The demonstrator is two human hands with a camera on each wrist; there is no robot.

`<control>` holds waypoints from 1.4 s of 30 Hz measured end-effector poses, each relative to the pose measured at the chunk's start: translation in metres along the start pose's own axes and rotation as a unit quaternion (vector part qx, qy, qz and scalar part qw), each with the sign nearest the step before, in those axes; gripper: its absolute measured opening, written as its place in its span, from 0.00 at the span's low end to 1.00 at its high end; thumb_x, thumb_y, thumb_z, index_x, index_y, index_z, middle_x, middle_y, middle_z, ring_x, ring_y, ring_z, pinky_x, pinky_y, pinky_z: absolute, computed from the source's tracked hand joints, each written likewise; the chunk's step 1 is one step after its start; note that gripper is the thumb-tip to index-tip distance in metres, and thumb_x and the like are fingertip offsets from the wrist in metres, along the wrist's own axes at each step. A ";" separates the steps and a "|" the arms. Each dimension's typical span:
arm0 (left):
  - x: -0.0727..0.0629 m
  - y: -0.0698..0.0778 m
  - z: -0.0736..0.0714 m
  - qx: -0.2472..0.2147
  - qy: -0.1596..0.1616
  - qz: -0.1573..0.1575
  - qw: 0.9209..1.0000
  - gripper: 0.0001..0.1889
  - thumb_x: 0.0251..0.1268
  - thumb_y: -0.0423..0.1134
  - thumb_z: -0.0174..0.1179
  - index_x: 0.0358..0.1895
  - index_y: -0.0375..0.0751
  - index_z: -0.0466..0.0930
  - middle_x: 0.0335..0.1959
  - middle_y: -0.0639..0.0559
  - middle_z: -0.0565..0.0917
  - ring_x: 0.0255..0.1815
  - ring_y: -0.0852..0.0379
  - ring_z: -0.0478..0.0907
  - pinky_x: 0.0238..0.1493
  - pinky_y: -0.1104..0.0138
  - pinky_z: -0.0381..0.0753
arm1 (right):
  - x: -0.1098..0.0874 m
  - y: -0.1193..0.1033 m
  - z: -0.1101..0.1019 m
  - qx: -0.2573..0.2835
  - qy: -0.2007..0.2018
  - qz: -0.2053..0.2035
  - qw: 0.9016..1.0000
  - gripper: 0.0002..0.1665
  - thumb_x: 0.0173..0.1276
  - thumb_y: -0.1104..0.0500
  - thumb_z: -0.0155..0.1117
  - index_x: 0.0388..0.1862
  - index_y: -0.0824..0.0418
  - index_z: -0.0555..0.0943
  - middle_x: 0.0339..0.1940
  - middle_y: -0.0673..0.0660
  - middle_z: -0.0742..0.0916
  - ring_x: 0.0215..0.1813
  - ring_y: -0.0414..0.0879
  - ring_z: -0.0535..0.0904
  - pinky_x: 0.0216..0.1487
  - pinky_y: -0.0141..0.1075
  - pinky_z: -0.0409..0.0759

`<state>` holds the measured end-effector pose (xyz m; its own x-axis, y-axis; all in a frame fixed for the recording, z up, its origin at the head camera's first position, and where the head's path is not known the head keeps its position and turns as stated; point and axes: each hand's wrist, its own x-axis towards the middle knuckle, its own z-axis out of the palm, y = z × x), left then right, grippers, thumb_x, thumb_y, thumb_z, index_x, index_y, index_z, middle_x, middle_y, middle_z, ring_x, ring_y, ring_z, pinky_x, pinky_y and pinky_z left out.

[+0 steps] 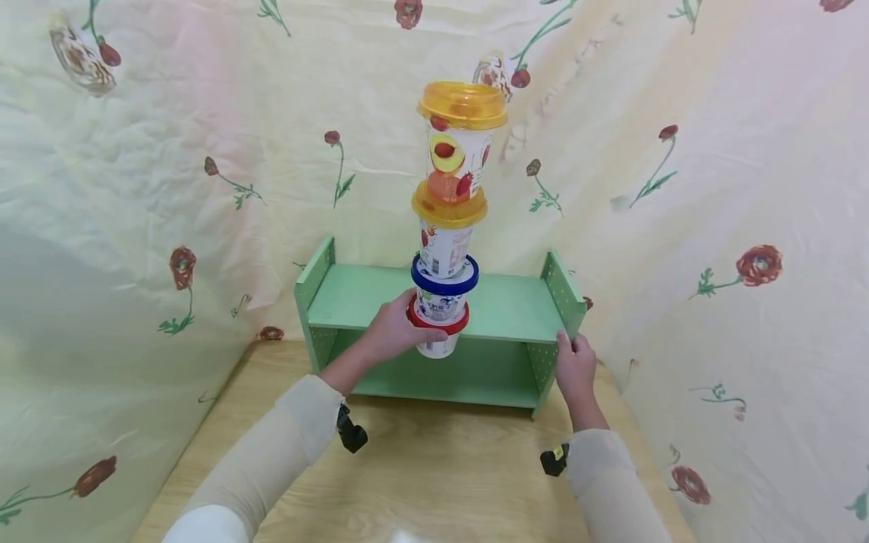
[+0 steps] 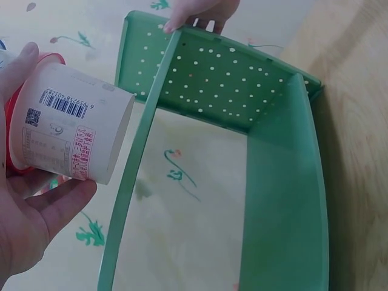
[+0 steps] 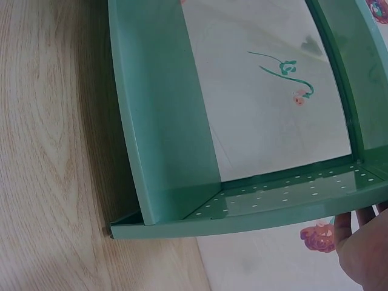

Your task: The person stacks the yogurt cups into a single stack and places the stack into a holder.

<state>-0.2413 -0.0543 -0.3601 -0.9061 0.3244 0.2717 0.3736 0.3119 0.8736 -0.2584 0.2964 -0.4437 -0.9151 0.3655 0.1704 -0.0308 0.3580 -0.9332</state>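
Observation:
My left hand point(image 1: 392, 328) grips the lowest tub point(image 1: 437, 348) of a tall stack around its red rim. Above it in the stack come a tub with a blue lid point(image 1: 444, 286) and two white cups with orange lids, the lower cup point(image 1: 444, 245) under the larger fruit-print cup point(image 1: 458, 158). The stack is held up in front of a green two-tier shelf point(image 1: 502, 305). In the left wrist view, the bottom tub's printed barcode side point(image 2: 66, 121) shows beside the shelf's upper board. My right hand point(image 1: 577, 369) holds the front edge of the shelf's right side panel.
The shelf stands on a wood-grain table point(image 1: 462, 467) near the back. Floral cloth point(image 1: 271, 151) hangs behind and on both sides. The shelf's side panels point(image 2: 218, 76) have small holes, and its lower tier has an open back.

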 end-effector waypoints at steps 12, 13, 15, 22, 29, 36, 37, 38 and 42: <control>0.014 -0.010 -0.001 0.001 0.004 -0.024 1.000 0.43 0.49 0.59 0.78 0.70 0.61 0.67 0.60 0.62 0.79 0.59 0.56 0.78 0.57 0.52 0.81 | 0.000 0.001 -0.001 0.006 0.001 0.001 1.000 0.36 0.82 0.43 0.44 0.72 0.71 0.67 0.68 0.72 0.74 0.68 0.63 0.70 0.67 0.58 0.70; 0.015 -0.010 -0.001 0.000 0.004 -0.024 1.000 0.43 0.49 0.59 0.78 0.70 0.61 0.67 0.60 0.62 0.79 0.58 0.56 0.78 0.57 0.52 0.81 | 0.000 0.001 -0.001 0.006 0.003 0.000 1.000 0.36 0.82 0.43 0.45 0.71 0.71 0.67 0.68 0.72 0.74 0.68 0.63 0.70 0.67 0.58 0.70; 0.017 -0.011 -0.001 -0.001 0.005 -0.024 1.000 0.43 0.49 0.59 0.77 0.70 0.61 0.67 0.60 0.62 0.79 0.58 0.56 0.78 0.57 0.52 0.81 | -0.001 0.000 -0.001 0.005 0.004 -0.001 1.000 0.36 0.82 0.42 0.44 0.70 0.72 0.68 0.68 0.72 0.75 0.67 0.63 0.70 0.67 0.58 0.70; 0.023 -0.012 -0.001 0.003 0.007 -0.026 1.000 0.44 0.49 0.59 0.77 0.70 0.60 0.67 0.60 0.62 0.79 0.59 0.56 0.77 0.57 0.51 0.81 | -0.001 0.001 -0.001 0.005 0.005 -0.008 1.000 0.36 0.82 0.42 0.45 0.69 0.71 0.69 0.69 0.71 0.74 0.71 0.63 0.68 0.70 0.60 0.67; 0.028 -0.015 -0.004 -0.006 -0.001 -0.027 1.000 0.44 0.49 0.59 0.77 0.71 0.58 0.66 0.61 0.60 0.78 0.60 0.55 0.77 0.58 0.51 0.80 | -0.002 0.003 -0.001 0.003 0.007 -0.010 1.000 0.36 0.82 0.42 0.45 0.69 0.72 0.69 0.69 0.71 0.75 0.70 0.64 0.69 0.69 0.60 0.68; 0.036 -0.018 -0.009 -0.027 -0.028 -0.028 0.999 0.44 0.51 0.56 0.77 0.72 0.58 0.65 0.62 0.59 0.78 0.61 0.54 0.76 0.60 0.50 0.79 | -0.003 0.004 0.000 0.004 0.014 -0.014 1.000 0.35 0.82 0.43 0.45 0.69 0.71 0.70 0.66 0.71 0.76 0.67 0.62 0.71 0.66 0.58 0.70; 0.038 -0.018 -0.010 -0.029 -0.032 -0.029 0.999 0.44 0.51 0.55 0.78 0.72 0.59 0.64 0.62 0.59 0.77 0.61 0.54 0.76 0.61 0.50 0.78 | -0.003 0.004 0.001 0.005 0.014 -0.014 1.000 0.35 0.82 0.43 0.45 0.69 0.71 0.70 0.66 0.71 0.76 0.66 0.61 0.71 0.66 0.58 0.70; 0.039 -0.019 -0.011 -0.030 -0.036 -0.030 0.998 0.44 0.52 0.55 0.78 0.72 0.59 0.64 0.62 0.59 0.77 0.61 0.54 0.76 0.61 0.50 0.78 | -0.002 0.005 0.001 0.006 0.015 -0.016 1.000 0.35 0.82 0.43 0.45 0.69 0.72 0.70 0.66 0.71 0.76 0.66 0.61 0.71 0.65 0.58 0.70; 0.044 -0.021 -0.014 -0.034 -0.045 -0.033 0.998 0.44 0.52 0.53 0.78 0.72 0.60 0.64 0.62 0.59 0.77 0.61 0.53 0.76 0.62 0.49 0.77 | -0.002 0.005 0.001 0.010 0.014 -0.016 1.000 0.36 0.82 0.42 0.45 0.69 0.72 0.69 0.66 0.72 0.76 0.67 0.61 0.70 0.67 0.58 0.70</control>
<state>-0.2917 -0.0592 -0.3608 -0.9057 0.3850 0.1773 0.2963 0.2759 0.9144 -0.2573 0.2968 -0.4491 -0.9019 0.3781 0.2089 -0.0683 0.3526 -0.9333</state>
